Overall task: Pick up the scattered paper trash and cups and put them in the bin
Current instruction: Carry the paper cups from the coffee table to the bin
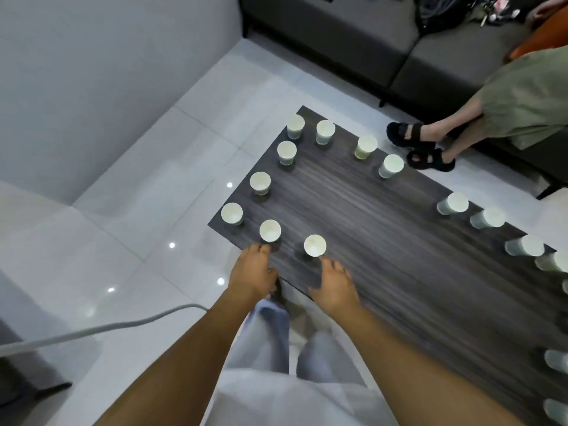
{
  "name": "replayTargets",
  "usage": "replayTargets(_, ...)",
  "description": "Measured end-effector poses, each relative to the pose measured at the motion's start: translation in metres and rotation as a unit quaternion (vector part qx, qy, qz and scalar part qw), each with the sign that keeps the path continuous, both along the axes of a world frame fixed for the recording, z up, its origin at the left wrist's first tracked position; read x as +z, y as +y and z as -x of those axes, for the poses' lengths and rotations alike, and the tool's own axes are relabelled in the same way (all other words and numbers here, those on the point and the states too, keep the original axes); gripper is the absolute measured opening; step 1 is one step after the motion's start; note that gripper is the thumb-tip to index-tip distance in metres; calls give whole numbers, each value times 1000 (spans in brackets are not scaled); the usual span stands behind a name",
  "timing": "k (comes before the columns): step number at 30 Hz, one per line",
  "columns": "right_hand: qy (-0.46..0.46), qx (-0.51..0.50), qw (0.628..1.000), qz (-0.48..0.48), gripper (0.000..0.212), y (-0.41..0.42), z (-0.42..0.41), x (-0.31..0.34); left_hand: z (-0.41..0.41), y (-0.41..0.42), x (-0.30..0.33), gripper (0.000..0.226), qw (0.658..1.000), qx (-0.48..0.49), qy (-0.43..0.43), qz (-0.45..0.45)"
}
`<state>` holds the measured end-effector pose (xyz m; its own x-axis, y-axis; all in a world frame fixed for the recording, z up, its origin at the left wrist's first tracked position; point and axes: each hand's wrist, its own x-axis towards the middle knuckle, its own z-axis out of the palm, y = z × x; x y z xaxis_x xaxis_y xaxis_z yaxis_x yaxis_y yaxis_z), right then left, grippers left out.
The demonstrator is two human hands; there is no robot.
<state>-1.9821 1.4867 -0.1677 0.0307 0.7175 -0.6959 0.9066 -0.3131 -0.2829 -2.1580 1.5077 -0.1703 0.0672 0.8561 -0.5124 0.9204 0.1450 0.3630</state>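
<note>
White paper cups (314,245) stand upright and empty along the edges of the dark wood-grain table (353,210), mid-frame. The left hand (253,272) and right hand (335,284) reach at lower centre, fingers loose, holding nothing, fingertips near the nearest cups.

Dark wooden table (368,229), paper cups upright along its edges. Left hand (252,272) at near left corner, fingertips just below cup (270,230). Right hand (335,287) spread over near edge, fingertips near second cup (314,245).
</note>
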Motion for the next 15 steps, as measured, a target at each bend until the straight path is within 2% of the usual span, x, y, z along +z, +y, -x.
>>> replayTargets(4,1,-60,998,2,73,37,15,-31,12,51,-30,48,998,-45,20,25)
replayTargets(9,-20,-87,996,-3,74,76,13,-86,5,94,-85,53,994,-92,24,61)
replayTargets(12,-23,-99,995,1,77,95,9,-129,-2,112,-129,56,994,-94,23,48)
replayTargets(15,-24,-99,995,14,84,102,8,-169,-8,122,-170,66,989,-132,65,16)
